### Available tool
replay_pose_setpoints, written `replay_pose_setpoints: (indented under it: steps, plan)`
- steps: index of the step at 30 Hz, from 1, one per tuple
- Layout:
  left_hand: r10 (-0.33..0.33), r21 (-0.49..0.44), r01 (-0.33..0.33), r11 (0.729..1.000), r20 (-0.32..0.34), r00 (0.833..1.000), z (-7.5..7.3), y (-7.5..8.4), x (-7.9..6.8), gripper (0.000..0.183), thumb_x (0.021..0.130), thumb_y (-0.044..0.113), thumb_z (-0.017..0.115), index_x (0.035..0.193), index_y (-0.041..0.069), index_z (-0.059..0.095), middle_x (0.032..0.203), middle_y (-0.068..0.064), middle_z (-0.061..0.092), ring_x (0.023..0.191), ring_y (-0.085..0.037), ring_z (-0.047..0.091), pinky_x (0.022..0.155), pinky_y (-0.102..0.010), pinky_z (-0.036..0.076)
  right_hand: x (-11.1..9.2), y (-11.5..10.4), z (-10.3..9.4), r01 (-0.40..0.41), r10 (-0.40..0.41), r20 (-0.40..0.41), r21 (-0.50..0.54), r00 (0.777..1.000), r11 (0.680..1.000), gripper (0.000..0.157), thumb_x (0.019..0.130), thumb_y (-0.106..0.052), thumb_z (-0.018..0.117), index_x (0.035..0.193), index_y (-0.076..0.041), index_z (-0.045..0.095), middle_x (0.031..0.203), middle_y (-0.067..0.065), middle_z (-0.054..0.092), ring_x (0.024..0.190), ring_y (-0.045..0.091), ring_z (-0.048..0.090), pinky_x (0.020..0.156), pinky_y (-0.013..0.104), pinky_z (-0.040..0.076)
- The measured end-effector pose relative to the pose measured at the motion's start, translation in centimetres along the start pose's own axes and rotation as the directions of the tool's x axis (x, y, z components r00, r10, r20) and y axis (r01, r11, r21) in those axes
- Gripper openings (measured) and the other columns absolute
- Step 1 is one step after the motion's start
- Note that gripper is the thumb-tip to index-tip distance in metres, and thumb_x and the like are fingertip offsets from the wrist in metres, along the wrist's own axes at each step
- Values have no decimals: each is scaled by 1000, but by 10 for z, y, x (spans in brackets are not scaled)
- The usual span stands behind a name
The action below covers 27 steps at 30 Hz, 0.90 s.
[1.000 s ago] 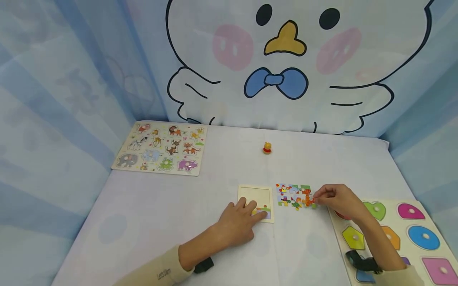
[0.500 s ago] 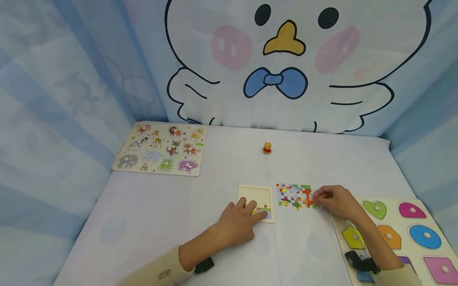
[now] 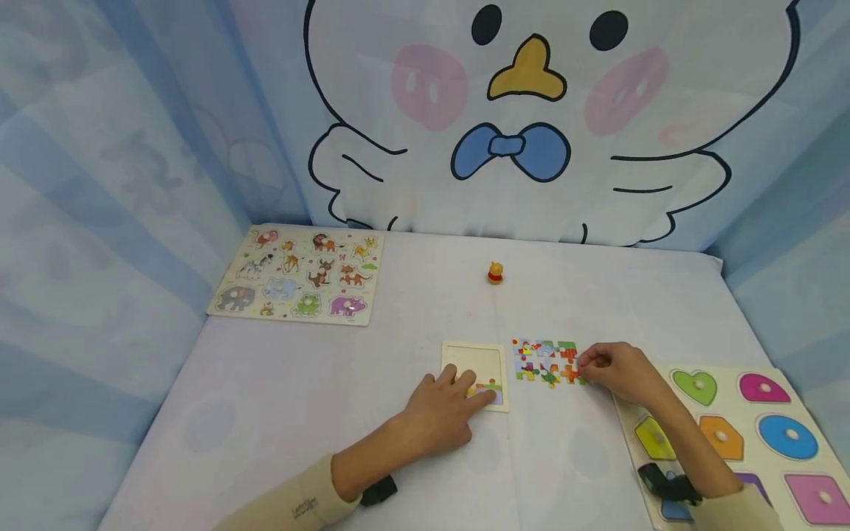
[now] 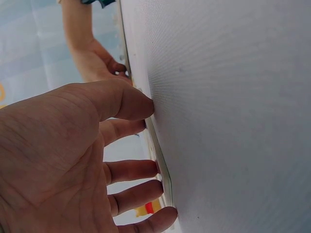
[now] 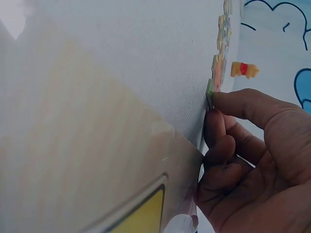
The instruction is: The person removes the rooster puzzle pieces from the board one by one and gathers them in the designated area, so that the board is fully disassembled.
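My left hand [image 3: 438, 417] lies over a small wooden puzzle tray [image 3: 473, 355], fingers spread and relaxed. Its thumb touches a colourful strip of picture [image 3: 490, 389] at the tray's lower edge, and the fingers cover part of that strip. In the left wrist view, the fingertips reach the tray's side. To the right of the tray lie several loose jigsaw pieces [image 3: 547, 361] in two rows. At their right end my right hand [image 3: 624, 374] pinches a green-edged jigsaw piece [image 5: 210, 93] between thumb and forefinger, low at the tabletop; the other fingers are curled under.
A shape puzzle board [image 3: 750, 435] with knobbed pieces lies under the right forearm. At the back left is an animal puzzle board [image 3: 305, 274]. A small yellow and red bear figure [image 3: 495, 273] stands farther back on the white tablecloth [image 3: 425, 295], before a printed curtain [image 3: 511, 199].
The right fingertips have edged slightly left at the end of the loose pieces. My left hand keeps its place on the tray.
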State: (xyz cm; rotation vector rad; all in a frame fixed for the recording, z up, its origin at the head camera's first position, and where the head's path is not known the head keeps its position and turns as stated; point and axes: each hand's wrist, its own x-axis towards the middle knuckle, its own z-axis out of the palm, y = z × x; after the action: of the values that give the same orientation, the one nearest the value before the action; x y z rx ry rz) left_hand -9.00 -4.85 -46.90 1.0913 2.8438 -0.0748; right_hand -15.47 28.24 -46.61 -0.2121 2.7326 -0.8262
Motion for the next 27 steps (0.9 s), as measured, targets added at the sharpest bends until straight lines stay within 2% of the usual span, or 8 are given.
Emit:
replay_pose_setpoints:
  steps: [10,18,23,27]
  plan:
    - [-3,-11,3,1000,6,1000,-1,1,0,56,89,30,64,144,37,50,112,2,47,97,-20,40,63,-33,41,-1,-3,0,-20,20,0,-9,1000,1000,7,89,-16,69,92,-9,69,77,0,59,73,19,53,62,29,45]
    - [0,2,0,1000,1,1000,-2,1,-1,55,90,30,64,143,36,50,116,2,47,101,-21,40,70,-35,43,-2,-4,2,-24,24,-15,-19,1000,1000,6,89,-16,71,92,-10,69,77,0,59,73,19,53,63,30,45]
    - [-1,-4,1,1000,-7,1000,-4,1,-2,55,90,29,64,143,35,51,116,2,47,101,-20,40,72,-34,43,-3,-6,-2,5,-5,-7,-35,1000,999,5,90,-16,69,92,-11,70,78,-1,61,73,18,53,63,30,46]
    - [12,-15,-12,1000,-11,1000,-4,-1,-3,54,90,28,64,143,34,51,117,2,47,103,-19,42,74,-35,44,-5,-15,-11,48,-49,-4,-48,999,998,11,93,-20,68,96,-11,72,81,-2,62,74,19,53,65,32,46]
